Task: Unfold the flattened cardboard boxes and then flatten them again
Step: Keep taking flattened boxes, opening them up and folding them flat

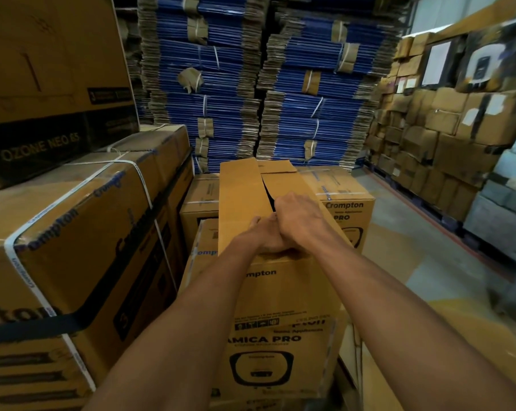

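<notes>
Head view: brown printed cardboard box (pixel 283 307) stands upright, opened out, right in front of the person, centre frame, among other cartons. Its two top flaps (pixel 241 200) are folded nearly flat, with a dark gap between them. Left hand (pixel 261 235) sits at the near top edge, fingers curled over the cardboard, partly hidden by the other hand. Right hand (pixel 298 219) lies over it, fingers curled down into the flap gap, gripping the flap edge. Strapped brown cartons (pixel 72 232) stand left, just beside the box. Tall stacks of blue flattened cardboard bundles (pixel 221 84) stand behind. Piled brown boxes (pixel 428 143) line the right side, across the grey floor (pixel 399 232).
</notes>
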### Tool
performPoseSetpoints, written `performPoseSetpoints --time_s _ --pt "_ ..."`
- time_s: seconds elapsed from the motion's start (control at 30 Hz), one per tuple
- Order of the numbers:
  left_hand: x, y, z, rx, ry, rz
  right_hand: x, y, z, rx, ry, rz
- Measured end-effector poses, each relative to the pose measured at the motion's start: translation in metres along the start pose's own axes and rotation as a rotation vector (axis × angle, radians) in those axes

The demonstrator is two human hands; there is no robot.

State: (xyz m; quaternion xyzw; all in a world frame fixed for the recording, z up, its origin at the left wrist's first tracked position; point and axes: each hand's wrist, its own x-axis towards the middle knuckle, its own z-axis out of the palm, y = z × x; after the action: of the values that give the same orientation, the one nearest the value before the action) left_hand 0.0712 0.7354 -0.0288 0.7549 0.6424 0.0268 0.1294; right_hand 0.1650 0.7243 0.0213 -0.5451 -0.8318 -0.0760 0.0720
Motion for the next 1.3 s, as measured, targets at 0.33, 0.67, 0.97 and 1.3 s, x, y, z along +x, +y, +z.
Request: performPoseSetpoints --time_s 0.33,0.67,0.97,1.3 --pt "0.001 0.038 -0.022 0.038 0.201 -0.128 0.021 0.045 -0.023 0.081 0.116 0.082" --pt "-0.049 0.051 0.012 0.321 0.819 0.068 0.037 0.095 -0.069 0.409 -0.260 0.163" --pt "-0.087 0.086 0.046 0.561 1.149 0.421 0.038 0.059 -0.031 0.421 -0.549 0.000" --pt "-0.155 0.078 0.000 0.052 0.333 0.121 0.017 0.051 -0.007 0.394 -0.772 -0.129"
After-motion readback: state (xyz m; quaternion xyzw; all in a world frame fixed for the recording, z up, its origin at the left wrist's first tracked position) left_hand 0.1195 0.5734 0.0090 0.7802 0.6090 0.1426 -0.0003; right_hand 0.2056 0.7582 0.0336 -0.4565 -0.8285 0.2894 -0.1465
